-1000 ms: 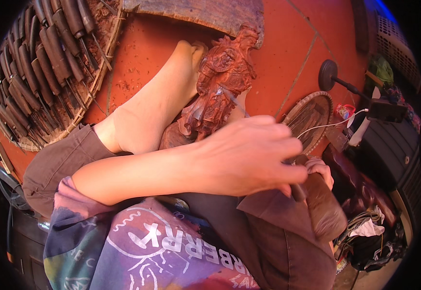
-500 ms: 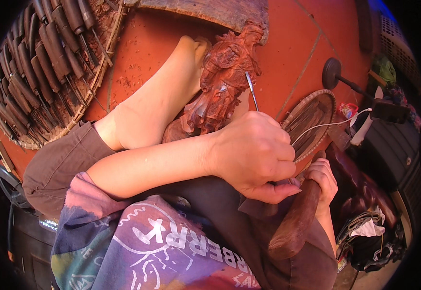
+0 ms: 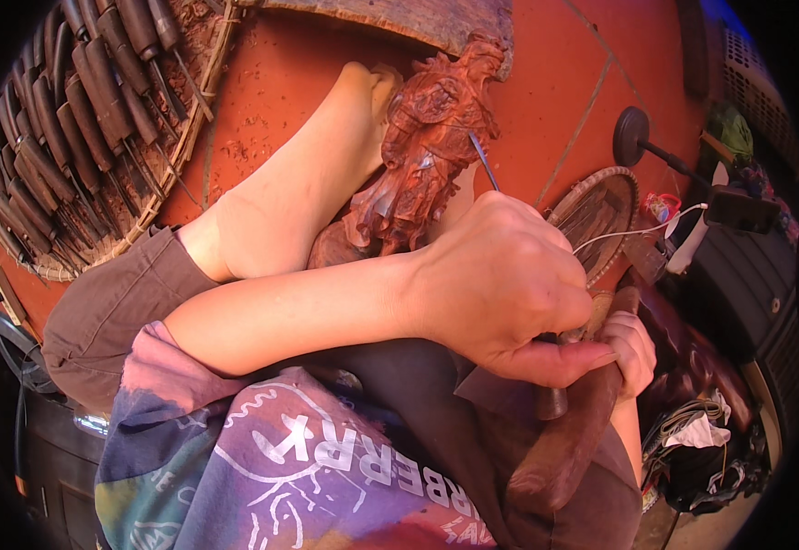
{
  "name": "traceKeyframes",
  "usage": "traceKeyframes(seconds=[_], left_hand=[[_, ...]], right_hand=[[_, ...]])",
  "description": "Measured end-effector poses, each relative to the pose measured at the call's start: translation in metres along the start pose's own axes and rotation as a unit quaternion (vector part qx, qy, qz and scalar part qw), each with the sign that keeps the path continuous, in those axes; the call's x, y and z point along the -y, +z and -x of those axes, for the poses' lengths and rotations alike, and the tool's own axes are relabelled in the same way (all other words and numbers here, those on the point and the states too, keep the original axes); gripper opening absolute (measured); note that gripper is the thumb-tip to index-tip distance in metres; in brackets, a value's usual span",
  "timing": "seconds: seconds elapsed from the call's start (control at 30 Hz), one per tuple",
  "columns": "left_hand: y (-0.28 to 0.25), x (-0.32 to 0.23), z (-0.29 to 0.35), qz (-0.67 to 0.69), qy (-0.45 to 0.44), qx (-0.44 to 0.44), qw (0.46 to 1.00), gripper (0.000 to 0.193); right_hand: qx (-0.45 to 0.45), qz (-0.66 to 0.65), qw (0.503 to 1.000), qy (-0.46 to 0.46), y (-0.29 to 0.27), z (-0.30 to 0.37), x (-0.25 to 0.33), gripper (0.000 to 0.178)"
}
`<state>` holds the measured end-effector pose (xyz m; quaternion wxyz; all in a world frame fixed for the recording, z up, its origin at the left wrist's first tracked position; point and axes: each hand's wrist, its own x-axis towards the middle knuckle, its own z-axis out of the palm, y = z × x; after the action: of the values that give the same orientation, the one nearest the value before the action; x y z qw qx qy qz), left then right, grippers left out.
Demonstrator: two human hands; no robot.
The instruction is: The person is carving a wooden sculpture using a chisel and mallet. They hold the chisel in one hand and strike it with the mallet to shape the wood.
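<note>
My left hand (image 3: pixel 514 284) is closed around a chisel (image 3: pixel 484 161). The thin metal blade points up and left, its tip at the middle of a reddish-brown wooden figurine (image 3: pixel 427 151) carved with folds and deep relief. Below my left fist shows the butt of the chisel's handle. In my right hand (image 3: pixel 630 356) is a dark wooden mallet (image 3: pixel 564 445), its thick end slanting down toward my lap. The mallet lies close beside the chisel butt; I cannot tell whether they touch. One bare foot (image 3: pixel 363 110) rests against the figurine's left side.
A round woven tray (image 3: pixel 175 165) at the upper left holds many dark-handled carving tools. Beyond the figurine lies a wooden board (image 3: pixel 390 20). To the right are a smaller basket (image 3: pixel 624 206), a phone on a round-based stand (image 3: pixel 631 137) and a white cable (image 3: pixel 642 234). Shavings dot the red tiles.
My left hand has shifted right, and the chisel's handle end now shows below it. My right hand and the mallet have moved slightly right and down. The figurine stays nearly where it was.
</note>
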<state>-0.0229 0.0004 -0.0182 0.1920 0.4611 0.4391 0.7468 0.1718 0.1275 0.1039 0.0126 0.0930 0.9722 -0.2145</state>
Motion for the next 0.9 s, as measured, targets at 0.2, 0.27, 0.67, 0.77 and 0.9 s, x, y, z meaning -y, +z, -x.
traceKeyframes(seconds=[0.2,0.27,0.67,0.77,0.9], left_hand=[[-0.008,0.001,0.003,-0.008,-0.007,0.055,0.998,0.043],[-0.012,-0.001,0.001,-0.005,-0.022,0.076,0.997,0.040],[-0.007,0.006,0.010,-0.018,0.024,0.056,0.998,0.043],[-0.011,0.005,0.008,-0.015,0.026,0.082,0.996,0.044],[-0.028,-0.020,-0.004,-0.122,0.038,0.081,0.989,0.046]], right_hand=[[-0.004,0.099,0.993,-0.066,-0.016,-0.010,-0.008,0.037],[-0.019,0.115,0.991,-0.066,-0.017,-0.009,-0.009,0.038],[0.001,0.150,0.983,-0.108,-0.022,-0.017,-0.011,0.037],[0.000,0.145,0.985,-0.093,-0.019,-0.016,-0.013,0.036],[-0.050,0.062,0.995,-0.058,-0.017,-0.007,-0.012,0.036]])
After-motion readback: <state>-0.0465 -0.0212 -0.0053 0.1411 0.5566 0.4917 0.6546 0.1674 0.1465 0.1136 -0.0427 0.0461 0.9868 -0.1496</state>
